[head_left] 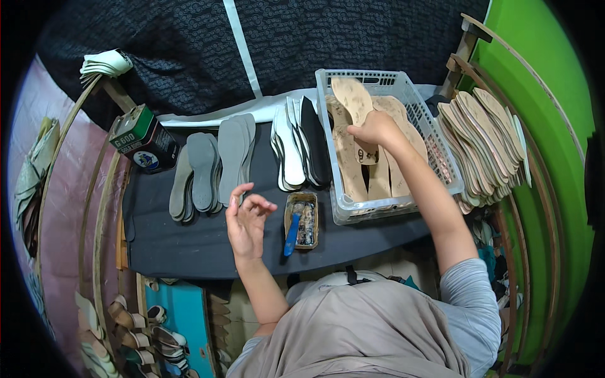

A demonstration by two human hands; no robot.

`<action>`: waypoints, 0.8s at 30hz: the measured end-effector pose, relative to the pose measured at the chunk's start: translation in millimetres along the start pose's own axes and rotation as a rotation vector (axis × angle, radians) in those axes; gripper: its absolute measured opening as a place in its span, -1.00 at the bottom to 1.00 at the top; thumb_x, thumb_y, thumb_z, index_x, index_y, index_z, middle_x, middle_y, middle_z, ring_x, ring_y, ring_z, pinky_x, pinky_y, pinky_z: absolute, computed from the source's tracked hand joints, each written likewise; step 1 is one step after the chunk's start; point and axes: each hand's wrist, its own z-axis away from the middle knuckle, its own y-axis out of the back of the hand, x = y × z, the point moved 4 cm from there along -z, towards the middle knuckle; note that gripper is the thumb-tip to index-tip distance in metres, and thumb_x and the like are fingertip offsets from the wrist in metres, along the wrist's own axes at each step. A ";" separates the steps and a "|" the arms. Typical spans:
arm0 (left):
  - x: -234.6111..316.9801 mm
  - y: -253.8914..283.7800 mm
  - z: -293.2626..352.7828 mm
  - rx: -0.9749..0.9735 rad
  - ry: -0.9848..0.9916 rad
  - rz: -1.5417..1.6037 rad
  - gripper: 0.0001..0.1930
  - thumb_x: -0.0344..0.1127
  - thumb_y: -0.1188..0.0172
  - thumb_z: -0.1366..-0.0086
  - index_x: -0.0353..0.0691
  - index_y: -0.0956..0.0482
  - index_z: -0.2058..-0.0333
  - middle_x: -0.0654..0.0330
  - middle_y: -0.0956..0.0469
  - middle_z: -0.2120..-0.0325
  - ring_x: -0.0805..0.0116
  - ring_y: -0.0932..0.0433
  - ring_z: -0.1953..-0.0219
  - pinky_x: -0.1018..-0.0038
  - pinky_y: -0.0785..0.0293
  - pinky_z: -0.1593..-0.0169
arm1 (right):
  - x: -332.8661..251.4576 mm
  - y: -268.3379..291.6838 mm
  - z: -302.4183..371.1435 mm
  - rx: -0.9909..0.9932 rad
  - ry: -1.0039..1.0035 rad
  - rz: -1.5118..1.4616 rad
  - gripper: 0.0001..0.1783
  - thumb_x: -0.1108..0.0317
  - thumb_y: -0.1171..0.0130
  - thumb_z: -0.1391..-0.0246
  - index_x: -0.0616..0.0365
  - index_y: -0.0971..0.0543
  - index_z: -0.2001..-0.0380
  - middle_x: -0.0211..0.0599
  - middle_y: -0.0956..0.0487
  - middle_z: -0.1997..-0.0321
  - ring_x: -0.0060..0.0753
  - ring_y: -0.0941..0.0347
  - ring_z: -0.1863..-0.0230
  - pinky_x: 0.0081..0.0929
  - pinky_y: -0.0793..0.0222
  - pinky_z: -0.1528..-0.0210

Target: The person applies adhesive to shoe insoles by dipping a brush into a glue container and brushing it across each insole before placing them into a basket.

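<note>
My right hand [378, 131] is closed on a tan insole [350, 94] with dark smudges, raised slantwise over the translucent plastic basket [353, 213]. More tan insoles [403, 123] lie in the basket beneath it. My left hand [247, 223] hovers over the dark table with fingers apart and slightly curled, holding nothing. To its right sits a small, stained open container [314, 233] with a blue-handled brush [292, 236] leaning in it.
Grey insoles [203, 170], white ones [290, 157] and black ones [315, 142] stand in stacks along the table [183, 249]. A green-and-black can [144, 140] is at the back left. A fanned stack of tan soles [482, 148] lies right of the basket. Shoes [170, 346] fill a lower-left rack.
</note>
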 end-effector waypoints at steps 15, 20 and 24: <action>-10.9 37.0 47.7 0.266 0.076 -0.183 -0.59 -0.02 0.26 -0.28 -0.20 -0.31 0.10 0.20 -0.38 0.52 0.38 -0.40 0.42 0.48 -0.34 0.26 | 5.0 -76.6 -78.9 -0.137 -0.022 0.283 -0.29 -0.24 0.06 0.04 0.28 -0.59 0.24 0.03 -0.54 0.13 0.00 -0.45 0.06 -0.30 -0.34 -0.01; -0.8 61.5 41.9 0.334 0.026 -0.176 -0.58 0.00 0.25 -0.28 -0.20 -0.32 0.11 0.21 -0.37 0.53 0.41 -0.39 0.44 0.51 -0.33 0.32 | 24.6 -81.7 -91.0 -0.123 -0.036 0.195 -0.20 -0.30 0.10 0.06 0.40 -0.60 0.48 0.16 -0.56 0.41 0.09 -0.52 0.30 -0.28 -0.41 0.16; -2.5 85.0 9.5 0.418 -0.050 -0.444 -0.78 -0.26 0.11 -0.28 -0.22 -0.38 0.17 0.28 -0.38 0.56 0.52 -0.38 0.49 0.63 -0.29 0.39 | 31.4 -55.7 -88.3 -0.098 -0.014 0.184 -0.27 -0.23 0.07 0.03 0.38 -0.60 0.41 0.15 -0.57 0.37 0.03 -0.53 0.28 -0.29 -0.42 0.18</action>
